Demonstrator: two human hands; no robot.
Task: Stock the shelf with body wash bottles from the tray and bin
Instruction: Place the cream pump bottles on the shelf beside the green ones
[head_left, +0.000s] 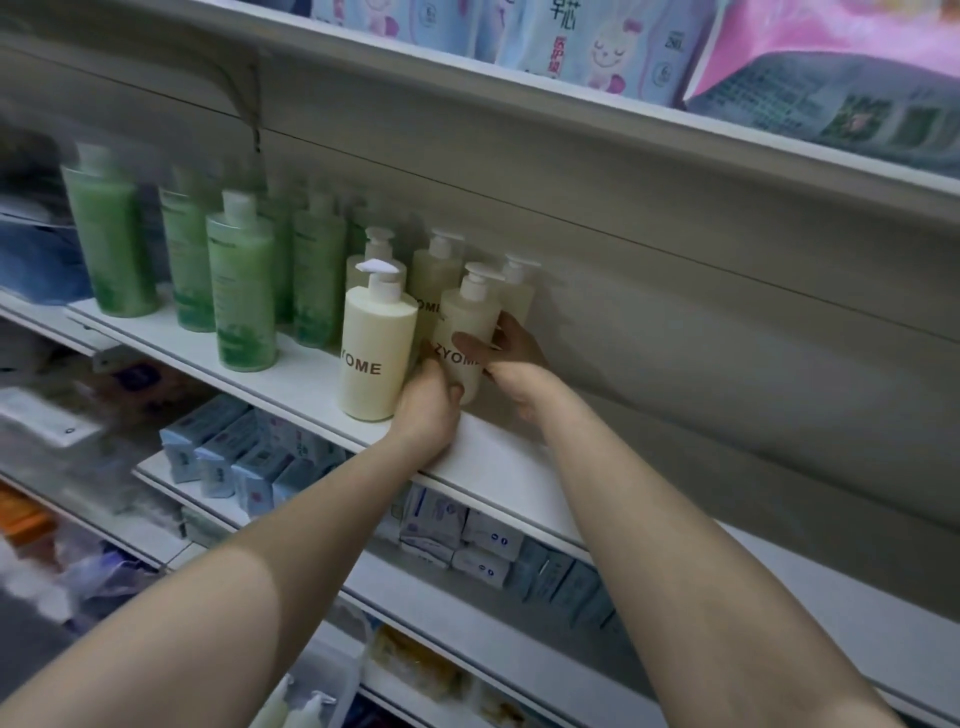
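A cream pump bottle of body wash (464, 325) stands on the white shelf (498, 462), held between both hands. My left hand (428, 402) grips its lower left side with the thumb against its base. My right hand (511, 358) wraps its right side, thumb across the label. Another cream bottle (375, 348) lettered "YOME" stands just to the left at the shelf front. Three more cream pump bottles (435, 275) stand behind, near the back panel.
Several green bottles (241, 291) fill the same shelf to the left. The shelf to the right of my hands is bare. Boxed goods (457, 535) sit on the shelf below, packaged goods (597, 47) on the shelf above. Pump tops (291, 701) show at the bottom edge.
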